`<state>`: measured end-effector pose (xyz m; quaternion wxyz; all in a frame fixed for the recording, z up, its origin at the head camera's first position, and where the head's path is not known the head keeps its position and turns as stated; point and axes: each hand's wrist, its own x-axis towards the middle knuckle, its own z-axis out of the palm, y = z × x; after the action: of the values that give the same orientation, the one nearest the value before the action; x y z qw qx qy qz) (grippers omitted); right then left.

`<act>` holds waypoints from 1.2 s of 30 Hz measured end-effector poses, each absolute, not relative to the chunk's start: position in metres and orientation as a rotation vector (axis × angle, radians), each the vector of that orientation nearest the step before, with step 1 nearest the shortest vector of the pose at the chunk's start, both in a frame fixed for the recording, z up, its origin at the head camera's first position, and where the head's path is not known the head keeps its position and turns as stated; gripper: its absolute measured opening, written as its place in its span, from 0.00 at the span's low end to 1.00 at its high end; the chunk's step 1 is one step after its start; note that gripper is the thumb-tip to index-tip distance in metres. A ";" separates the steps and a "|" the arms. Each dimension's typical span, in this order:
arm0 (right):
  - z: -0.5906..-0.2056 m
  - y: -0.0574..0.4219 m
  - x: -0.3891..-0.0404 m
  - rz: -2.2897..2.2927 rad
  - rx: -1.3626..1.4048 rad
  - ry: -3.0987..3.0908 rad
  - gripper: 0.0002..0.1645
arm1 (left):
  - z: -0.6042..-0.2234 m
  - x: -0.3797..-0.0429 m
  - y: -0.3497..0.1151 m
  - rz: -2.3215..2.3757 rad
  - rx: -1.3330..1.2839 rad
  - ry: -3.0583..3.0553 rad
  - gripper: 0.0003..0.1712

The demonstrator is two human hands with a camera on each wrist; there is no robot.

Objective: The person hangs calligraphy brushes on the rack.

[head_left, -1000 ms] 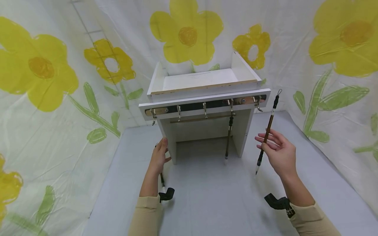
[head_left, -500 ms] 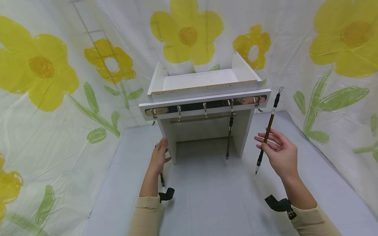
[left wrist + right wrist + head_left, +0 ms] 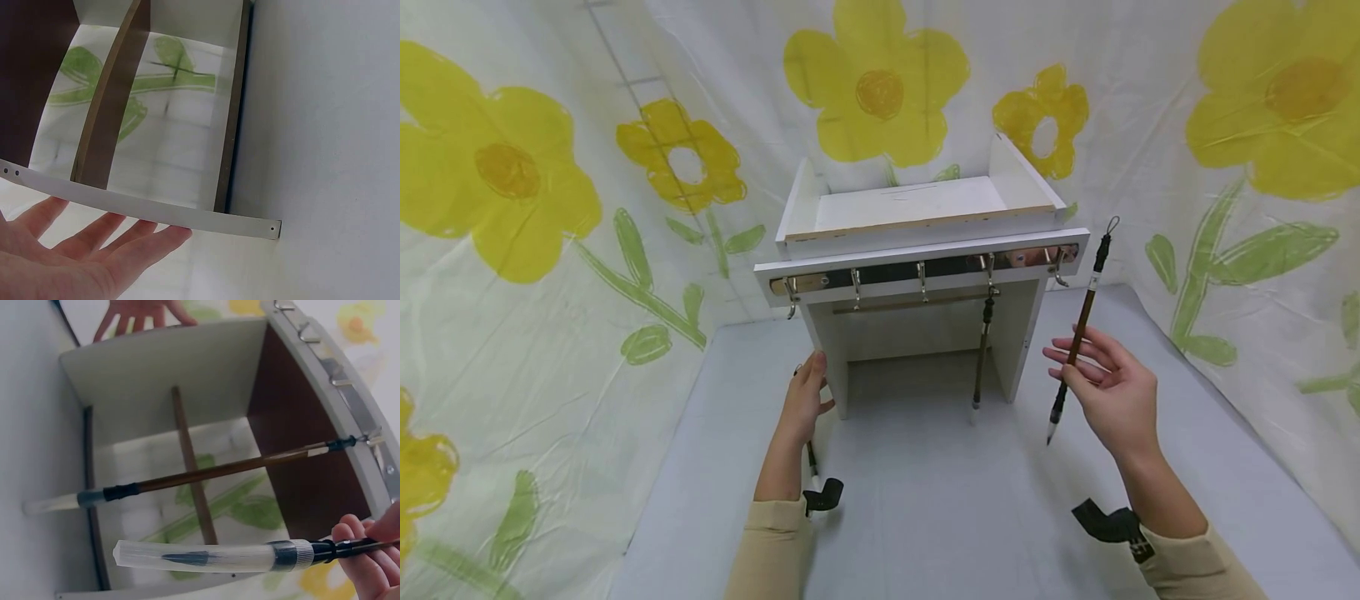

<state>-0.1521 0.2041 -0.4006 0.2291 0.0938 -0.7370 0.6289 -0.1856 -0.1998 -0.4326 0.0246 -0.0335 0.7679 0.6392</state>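
In the head view my right hand [image 3: 1118, 396] pinches a calligraphy brush [image 3: 1083, 315] by its brown handle, right of the white shelf [image 3: 910, 204]. Its hanging loop points up and its tip points down, slightly tilted. Seen from the right wrist, a clear cap [image 3: 134, 555] covers the dark bristles. My left hand [image 3: 802, 404] rests against the shelf's left side panel [image 3: 829, 354], its fingers [image 3: 140, 247] nearly straight under the panel edge in the left wrist view. A second brush [image 3: 982, 350] hangs from a hook inside the shelf front.
A metal strip with several hooks [image 3: 922, 279] runs along the shelf's front edge. Another brush [image 3: 812, 458] lies on the pale table [image 3: 910, 517], partly hidden by my left hand and wrist. A flowered curtain [image 3: 700, 50] surrounds the table at the back and sides.
The held brush's loop end has shifted slightly up and right, and my right hand has moved very little. My left hand stays on the panel.
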 end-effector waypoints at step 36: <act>-0.391 0.192 -0.138 1.843 0.618 -1.900 0.33 | -0.431 -0.184 -0.199 2.000 -0.118 2.357 0.39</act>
<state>-0.1382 0.1919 -0.3914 0.2101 0.2222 -0.6833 0.6630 -0.1838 -0.1987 -0.4313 0.0240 -0.0382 0.7618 0.6462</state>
